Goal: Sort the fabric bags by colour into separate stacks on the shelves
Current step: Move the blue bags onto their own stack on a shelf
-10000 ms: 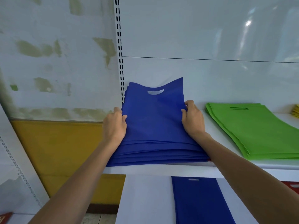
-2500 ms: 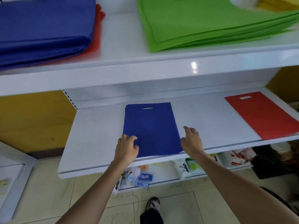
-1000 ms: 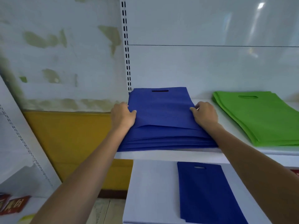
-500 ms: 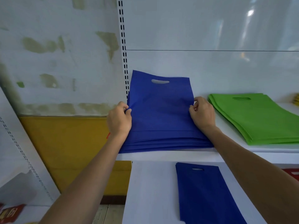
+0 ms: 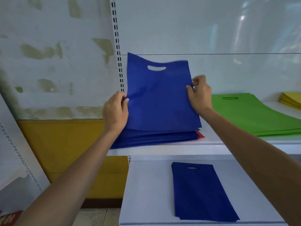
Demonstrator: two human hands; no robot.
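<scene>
I hold a blue fabric bag (image 5: 158, 98) lifted upright off the blue stack (image 5: 154, 137) on the upper shelf (image 5: 162, 150). My left hand (image 5: 115, 111) pinches its left edge and my right hand (image 5: 199, 93) pinches its right edge. A red corner (image 5: 200, 134) pokes out under the blue stack at its right. A green stack (image 5: 250, 115) lies to the right on the same shelf, with a yellow stack (image 5: 291, 100) at the far right. A small pile of blue bags (image 5: 202, 191) rests on the lower shelf (image 5: 146, 193).
A slotted white upright (image 5: 118, 51) runs down the shelf's left side, just behind the lifted bag. A patchy wall with a yellow lower band (image 5: 61, 147) is to the left. A loose white shelf panel (image 5: 16, 168) leans at the bottom left.
Over the last second both hands have raised the top blue bag from lying flat on the stack to nearly upright. The red corner under the stack now shows.
</scene>
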